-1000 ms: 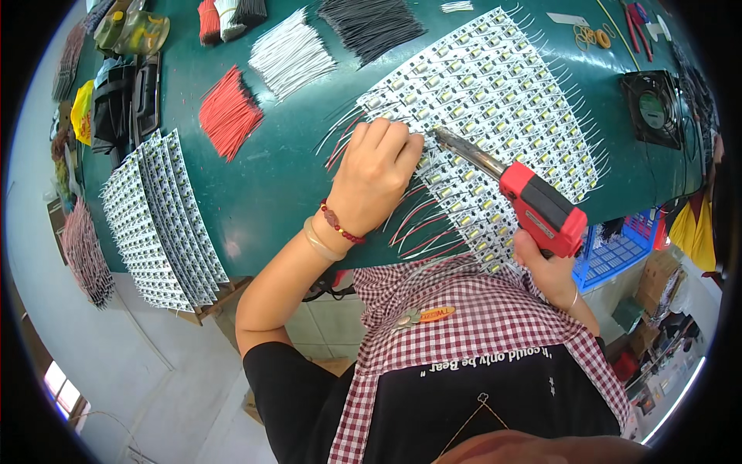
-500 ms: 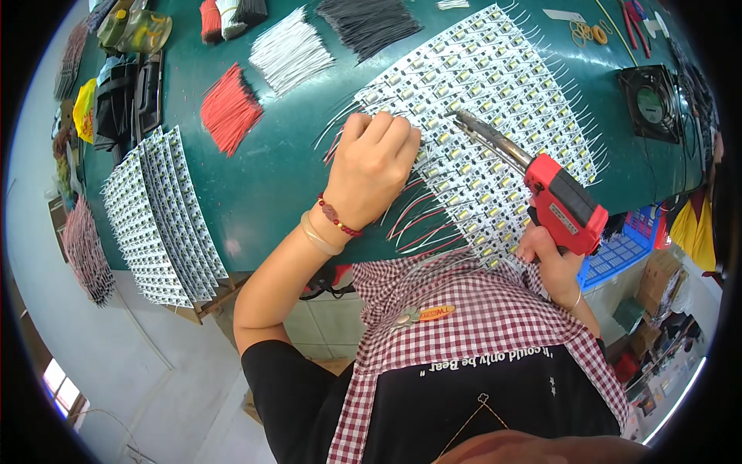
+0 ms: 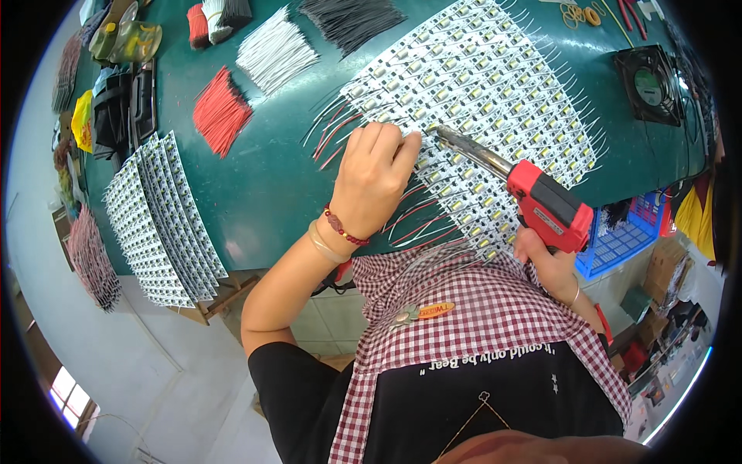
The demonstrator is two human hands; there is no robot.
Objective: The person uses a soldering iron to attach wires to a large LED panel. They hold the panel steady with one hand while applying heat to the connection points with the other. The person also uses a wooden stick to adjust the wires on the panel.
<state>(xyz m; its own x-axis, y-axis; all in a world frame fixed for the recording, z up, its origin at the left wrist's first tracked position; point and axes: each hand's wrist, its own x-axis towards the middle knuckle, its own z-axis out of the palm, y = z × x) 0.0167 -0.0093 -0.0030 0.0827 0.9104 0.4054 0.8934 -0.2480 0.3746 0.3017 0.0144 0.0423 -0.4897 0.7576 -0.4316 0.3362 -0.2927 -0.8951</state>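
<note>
A large white circuit-board panel (image 3: 483, 73) set with rows of small yellowish LEDs lies in front of me. Thin wires stick out from both its sides, red and white on the left and pale on the right. My left hand (image 3: 376, 172) is closed in a pinch at the panel's left edge; what its fingertips hold is hidden. In my right hand (image 3: 543, 257) is a red and black soldering gun (image 3: 550, 207), its fingers wrapped round the handle. The gun's metal tip points left, at the panel close to my left fingertips.
Bundles of red wires (image 3: 222, 112), white wires (image 3: 276, 50) and black wires (image 3: 352, 22) lie on the green table (image 3: 286, 185). More LED panels (image 3: 147, 232) overlap at the left edge. A black fan (image 3: 649, 85) stands right, above a blue basket (image 3: 618, 243).
My left hand has slid a little nearer to me along the panel's left edge, uncovering more red wires. The soldering gun's tip has shifted left and nearer, following it.
</note>
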